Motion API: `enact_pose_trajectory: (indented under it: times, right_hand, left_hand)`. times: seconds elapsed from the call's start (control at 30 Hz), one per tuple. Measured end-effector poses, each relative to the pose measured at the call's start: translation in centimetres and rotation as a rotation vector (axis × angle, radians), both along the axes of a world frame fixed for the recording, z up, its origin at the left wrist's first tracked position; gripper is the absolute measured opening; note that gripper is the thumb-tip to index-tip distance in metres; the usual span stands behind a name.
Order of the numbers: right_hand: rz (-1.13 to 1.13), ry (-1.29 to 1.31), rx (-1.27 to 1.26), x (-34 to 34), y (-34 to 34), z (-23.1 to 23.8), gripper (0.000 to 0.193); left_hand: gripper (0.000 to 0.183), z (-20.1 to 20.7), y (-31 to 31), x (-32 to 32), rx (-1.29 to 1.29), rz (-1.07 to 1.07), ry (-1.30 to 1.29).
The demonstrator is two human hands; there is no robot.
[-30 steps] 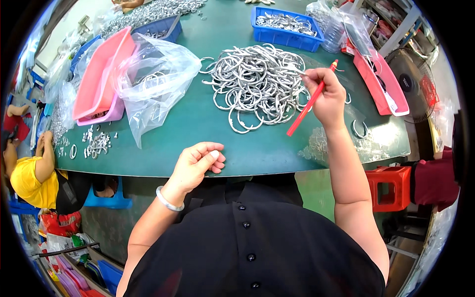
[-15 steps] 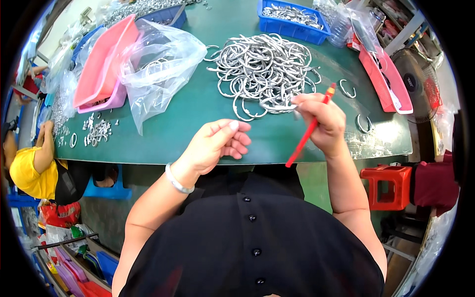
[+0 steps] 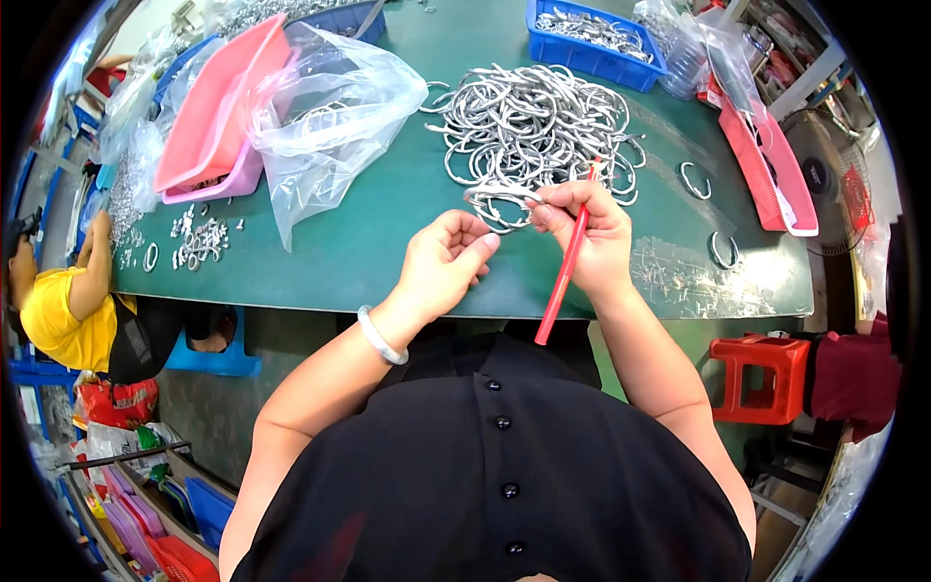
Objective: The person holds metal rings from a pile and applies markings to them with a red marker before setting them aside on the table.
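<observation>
A large heap of silver metal bangles [image 3: 543, 121] lies on the green tabletop in front of me. My right hand [image 3: 593, 238] pinches one open silver bangle [image 3: 499, 197] by its right side at the heap's near edge. A red pencil [image 3: 564, 272] is also gripped in that hand, slanting from the upper right down to the lower left. My left hand [image 3: 444, 262] is close to the bangle's lower left, fingers curled and thumb folded toward them; nothing shows in it. Whether its fingertips touch the bangle I cannot tell. A pale bangle [image 3: 381, 336] circles my left wrist.
Two loose bangles [image 3: 723, 250] lie at right, near a pink basket [image 3: 766, 170]. A blue tray [image 3: 592, 53] of metal parts stands behind the heap. Left are a clear plastic bag [image 3: 335, 136], stacked pink bins [image 3: 218, 112] and small metal pieces [image 3: 204, 242]. A person in yellow [image 3: 63, 315] sits far left.
My right hand has moved left, with the pencil and a bangle in its fingers. My left hand has come up and slightly right, nearer the heap. The whole view has shifted slightly.
</observation>
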State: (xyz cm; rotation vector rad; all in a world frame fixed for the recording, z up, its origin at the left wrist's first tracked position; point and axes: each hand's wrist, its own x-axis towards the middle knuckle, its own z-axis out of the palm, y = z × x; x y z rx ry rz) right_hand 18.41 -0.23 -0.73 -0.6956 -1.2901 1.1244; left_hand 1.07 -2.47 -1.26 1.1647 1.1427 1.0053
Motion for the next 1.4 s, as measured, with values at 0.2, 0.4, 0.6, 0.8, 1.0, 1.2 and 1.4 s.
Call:
enact_pose_trajectory:
  times: [0.2, 0.4, 0.6, 0.8, 1.0, 1.2, 1.4]
  right_hand:
    - [-0.045, -0.457, 0.456, 0.9, -0.1, 0.6, 0.017]
    - [0.044, -0.403, 0.427, 0.4, -0.9, 0.0, 0.019]
    - [0.204, 0.1, -0.063, -0.3, -1.6, -0.3, 0.021]
    - [0.203, 0.161, -0.174, -0.6, -1.5, -0.1, 0.02]
    - [0.203, 0.162, -0.286, -0.5, -1.6, -0.2, 0.023]
    - [0.218, 0.191, -0.332, -0.6, -1.6, -0.6, 0.023]
    - [0.152, 0.158, -0.235, -0.6, -1.7, -0.6, 0.024]
  left_hand:
    - [0.027, 1.5, -0.4, -2.3, -0.25, -0.088, -0.488]
    - [0.022, 1.2, -0.7, -3.1, -0.229, -0.058, -0.428]
    - [0.023, 0.8, -1.3, -3.3, -0.184, -0.076, -0.431]
    - [0.024, 0.9, -1.4, -3.7, -0.166, -0.109, -0.447]
    - [0.024, 1.2, -1.4, -3.7, -0.206, -0.092, -0.435]
    - [0.023, 1.5, -1.4, -3.7, -0.194, -0.089, -0.423]
    - [0.022, 2.2, -1.7, -3.4, -0.12, -0.08, -0.313]
